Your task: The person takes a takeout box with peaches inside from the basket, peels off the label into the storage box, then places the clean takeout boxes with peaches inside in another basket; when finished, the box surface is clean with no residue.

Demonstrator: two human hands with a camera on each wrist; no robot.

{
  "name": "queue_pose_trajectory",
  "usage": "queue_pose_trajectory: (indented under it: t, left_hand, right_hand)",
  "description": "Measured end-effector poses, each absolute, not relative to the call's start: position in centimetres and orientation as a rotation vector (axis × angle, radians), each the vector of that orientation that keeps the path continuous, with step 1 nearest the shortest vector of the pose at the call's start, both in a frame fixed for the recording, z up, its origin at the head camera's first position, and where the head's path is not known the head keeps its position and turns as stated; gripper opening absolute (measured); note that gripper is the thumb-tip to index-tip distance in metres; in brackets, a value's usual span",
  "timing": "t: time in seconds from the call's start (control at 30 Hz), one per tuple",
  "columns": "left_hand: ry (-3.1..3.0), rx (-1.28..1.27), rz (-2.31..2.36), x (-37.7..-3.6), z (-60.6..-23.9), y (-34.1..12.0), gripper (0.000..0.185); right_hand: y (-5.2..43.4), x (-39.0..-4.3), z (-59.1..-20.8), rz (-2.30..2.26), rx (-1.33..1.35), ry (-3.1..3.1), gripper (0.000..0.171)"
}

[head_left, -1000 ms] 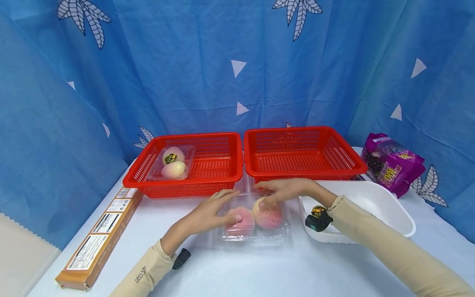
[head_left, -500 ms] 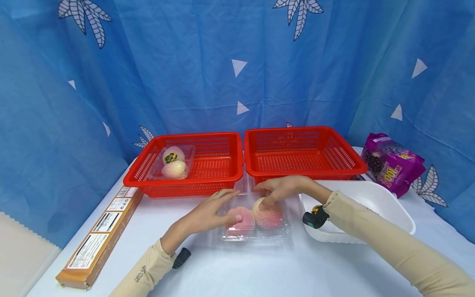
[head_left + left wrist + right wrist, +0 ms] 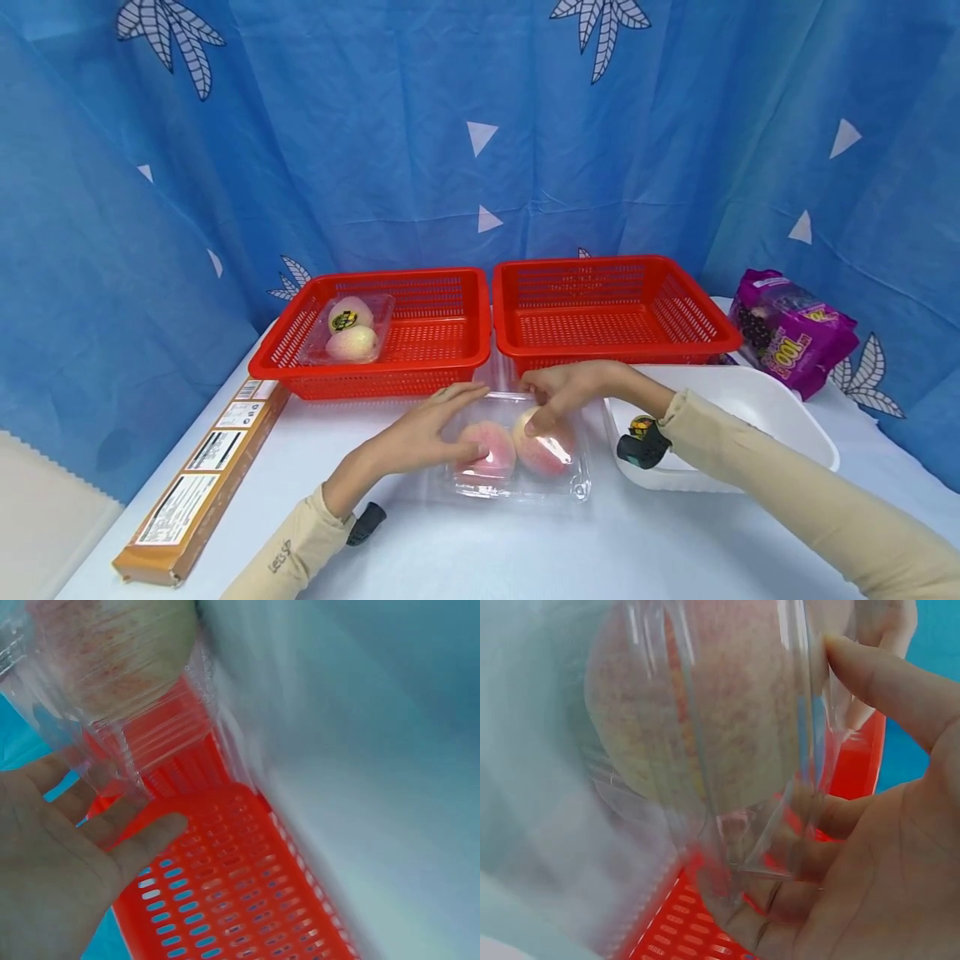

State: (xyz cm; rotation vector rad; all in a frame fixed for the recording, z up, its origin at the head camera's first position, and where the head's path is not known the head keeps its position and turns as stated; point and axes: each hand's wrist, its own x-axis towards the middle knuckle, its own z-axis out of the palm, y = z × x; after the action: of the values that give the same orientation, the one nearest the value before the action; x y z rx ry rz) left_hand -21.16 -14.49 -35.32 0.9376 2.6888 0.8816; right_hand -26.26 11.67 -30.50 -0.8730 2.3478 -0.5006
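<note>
A clear plastic clamshell box [image 3: 517, 492] with two pink-and-yellow peaches [image 3: 546, 446] lies between the hands near the middle of the white table. My left hand [image 3: 423, 433] holds its left side, thumb over the top and fingers at the far left corner. On the right side, my right hand [image 3: 570, 390] grips the box between thumb and fingers. Seen from the right wrist, the thumb [image 3: 885, 679] presses the clear plastic while the other fingers curl round its edge. In the left wrist view, fingertips [image 3: 120, 814] meet the plastic edge below a peach [image 3: 116, 656].
Two red plastic baskets stand behind; the left basket [image 3: 375, 382] holds another peach box [image 3: 352, 333]. At right are a white tray [image 3: 813, 433] and a purple bag [image 3: 791, 333]. A long orange carton [image 3: 198, 487] lies left. A blue curtain [image 3: 420, 125] hangs behind.
The near edge of the box has shifted slightly toward me and now slants a little. My right hand has moved with it; the left hand has stayed almost still.
</note>
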Motion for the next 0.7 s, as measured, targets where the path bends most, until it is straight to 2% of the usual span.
queue_pose_trajectory:
  t: [0.43,0.7]
  left_hand:
    - [2.667,0.992,0.825,-20.3,-34.0,-14.3,0.080]
    - [2.643,0.975,0.831,-20.2,-33.5,-14.6,0.080]
  right_hand:
    - [12.9,-25.5,-31.5,-0.687,-0.831,2.245,0.045]
    - [13.9,-24.2,-32.3,-0.850,-0.815,2.194,0.049]
